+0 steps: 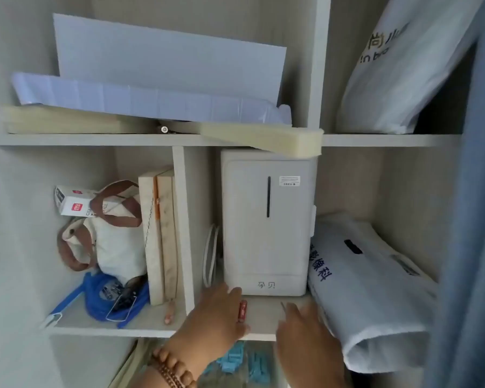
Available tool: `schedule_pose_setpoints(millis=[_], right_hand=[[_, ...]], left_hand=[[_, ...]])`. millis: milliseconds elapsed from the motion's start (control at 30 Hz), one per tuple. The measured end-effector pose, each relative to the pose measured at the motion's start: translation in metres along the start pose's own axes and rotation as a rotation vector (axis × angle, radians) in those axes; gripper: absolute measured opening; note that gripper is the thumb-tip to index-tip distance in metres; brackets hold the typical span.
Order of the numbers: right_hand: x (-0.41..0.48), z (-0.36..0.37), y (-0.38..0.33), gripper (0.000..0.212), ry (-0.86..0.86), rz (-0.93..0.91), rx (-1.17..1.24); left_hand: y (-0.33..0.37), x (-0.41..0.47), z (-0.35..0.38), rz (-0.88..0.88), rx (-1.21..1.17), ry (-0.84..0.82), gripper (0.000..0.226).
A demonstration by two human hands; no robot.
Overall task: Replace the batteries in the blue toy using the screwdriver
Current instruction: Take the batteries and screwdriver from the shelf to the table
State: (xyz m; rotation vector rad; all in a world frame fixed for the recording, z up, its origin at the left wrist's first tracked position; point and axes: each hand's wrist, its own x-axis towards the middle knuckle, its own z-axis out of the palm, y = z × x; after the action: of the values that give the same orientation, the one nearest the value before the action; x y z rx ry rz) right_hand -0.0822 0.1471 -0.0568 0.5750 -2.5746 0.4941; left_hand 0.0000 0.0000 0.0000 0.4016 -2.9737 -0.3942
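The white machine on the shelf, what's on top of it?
A yellowish foam block sticks out from the shelf above, over the white machine. Whether it touches the top is hidden.

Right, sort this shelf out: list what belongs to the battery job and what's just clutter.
Job:
left hand
right hand
small red item at the left fingers, possibly a tool handle
thin metal rod
blue object below the shelf, possibly the toy

Lying about:
white appliance
canvas bag
blue plastic bag
white carrier bag
foam block

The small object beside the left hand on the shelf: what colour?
Red, seen in the head view: the small object lies by the left hand.
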Motion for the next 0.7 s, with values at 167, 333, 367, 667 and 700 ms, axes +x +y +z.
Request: schedule_pose_setpoints(millis=[167, 333, 367, 667, 700], right_hand=[[0.005, 0.002, -0.003, 0.079, -0.179, -0.054, -0.039], [0.018, -0.003, -0.009, 0.03, -0.16, 0.069, -0.02], [0.018, -0.002, -0.01, 0.033, -0.229, 0.081, 0.023], [0.014, 0.01, -0.008, 0.042, -0.252, 0.083, 0.088], [0.016, 0.009, -0.009, 0.041, -0.276, 0.091, 0.1]], left_hand=[[-0.009, 0.018, 0.017, 0.046, 0.019, 0.034, 0.058], [-0.016, 0.029, 0.018, 0.082, -0.043, 0.055, 0.042], [-0.018, 0.031, 0.018, 0.085, -0.054, 0.054, 0.038], [-0.021, 0.043, 0.029, 0.235, -0.117, 0.032, 0.06], [-0.021, 0.045, 0.031, 0.27, -0.098, 0.033, 0.062]])
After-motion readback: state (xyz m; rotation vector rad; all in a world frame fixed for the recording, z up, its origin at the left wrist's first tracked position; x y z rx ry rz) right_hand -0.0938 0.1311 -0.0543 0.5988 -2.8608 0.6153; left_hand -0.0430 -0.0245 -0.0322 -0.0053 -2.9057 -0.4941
